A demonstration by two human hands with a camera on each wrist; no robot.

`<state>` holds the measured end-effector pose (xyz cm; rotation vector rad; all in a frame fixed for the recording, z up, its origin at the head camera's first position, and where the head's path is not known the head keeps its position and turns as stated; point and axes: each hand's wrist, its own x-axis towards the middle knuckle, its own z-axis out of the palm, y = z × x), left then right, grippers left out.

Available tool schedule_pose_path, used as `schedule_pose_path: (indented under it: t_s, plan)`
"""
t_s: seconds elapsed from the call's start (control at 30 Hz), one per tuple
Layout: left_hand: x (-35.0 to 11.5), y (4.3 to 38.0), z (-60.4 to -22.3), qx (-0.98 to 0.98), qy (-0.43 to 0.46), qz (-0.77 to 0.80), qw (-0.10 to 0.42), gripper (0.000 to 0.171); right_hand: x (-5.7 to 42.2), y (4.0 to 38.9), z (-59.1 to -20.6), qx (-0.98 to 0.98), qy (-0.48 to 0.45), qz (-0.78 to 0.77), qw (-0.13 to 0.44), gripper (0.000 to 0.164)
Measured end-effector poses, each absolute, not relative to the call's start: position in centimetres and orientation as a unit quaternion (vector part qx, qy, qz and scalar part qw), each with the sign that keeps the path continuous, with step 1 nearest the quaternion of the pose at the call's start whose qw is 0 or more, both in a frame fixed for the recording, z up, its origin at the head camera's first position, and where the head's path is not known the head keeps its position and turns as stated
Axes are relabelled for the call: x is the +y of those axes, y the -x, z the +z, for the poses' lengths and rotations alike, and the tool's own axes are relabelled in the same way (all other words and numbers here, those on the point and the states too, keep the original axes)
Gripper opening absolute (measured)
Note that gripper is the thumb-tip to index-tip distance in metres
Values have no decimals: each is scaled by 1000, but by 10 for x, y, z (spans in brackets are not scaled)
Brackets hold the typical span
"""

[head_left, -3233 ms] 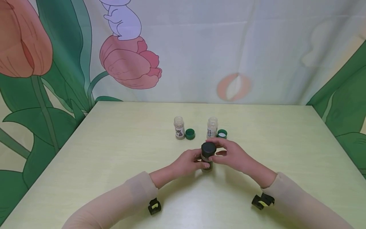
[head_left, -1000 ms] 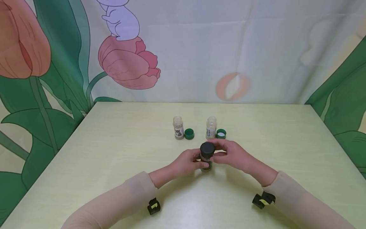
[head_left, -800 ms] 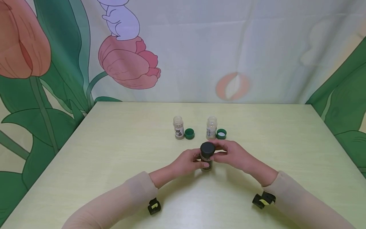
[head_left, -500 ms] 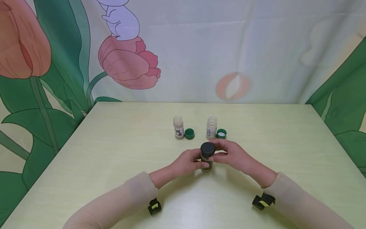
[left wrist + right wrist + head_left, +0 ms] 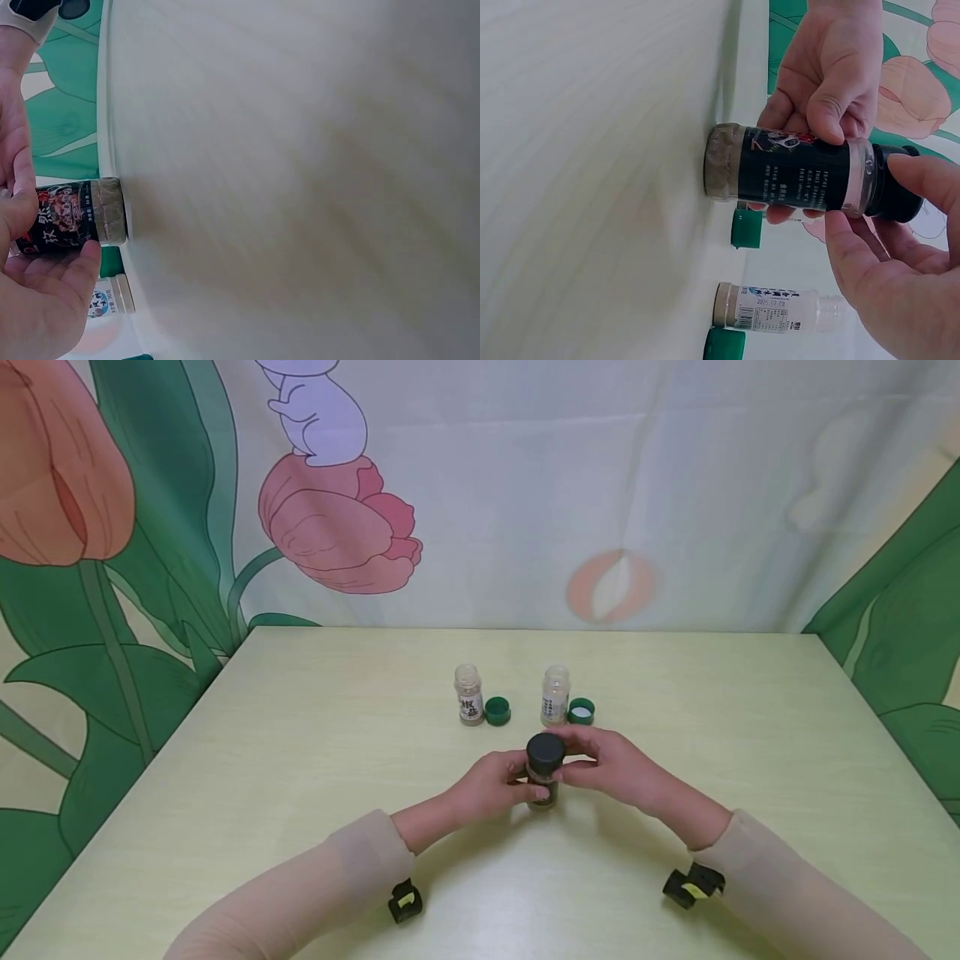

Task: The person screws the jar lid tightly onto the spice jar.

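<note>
A seasoning jar [image 5: 791, 169] with a black label and a black cap [image 5: 545, 750] stands upright on the table in front of me. My left hand [image 5: 483, 789] grips its body from the left, thumb across the front. From the right, my right hand [image 5: 611, 768] pinches around the cap, its thumb and fingers on the rim in the right wrist view. The cap sits on the jar's clear neck. Brown powder shows at the jar's base in both wrist views.
Behind the held jar stand two clear, uncapped seasoning jars, a left one [image 5: 470, 697] and a right one [image 5: 555, 697]. Beside each lies a green cap, one left [image 5: 497, 711] and one right [image 5: 581, 711]. A printed curtain [image 5: 487, 493] hangs behind the table [image 5: 300, 718].
My right hand and wrist shift very slightly at the cap. My left hand keeps its grip on the jar, and the other jars and green caps stay in place.
</note>
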<state>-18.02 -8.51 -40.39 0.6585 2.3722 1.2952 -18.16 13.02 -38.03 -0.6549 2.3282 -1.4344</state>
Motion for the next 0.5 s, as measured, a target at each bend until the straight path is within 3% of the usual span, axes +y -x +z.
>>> schedule_pose_path:
  t_s: [0.3,0.5]
  plan:
    - [-86,181,-404,843,-235,450,177,26,128,179,-383,813,208,-524,148,53]
    - [-86,182,-405,845,-231,449,179,26,129,180,-381,806,229,-520,168,59]
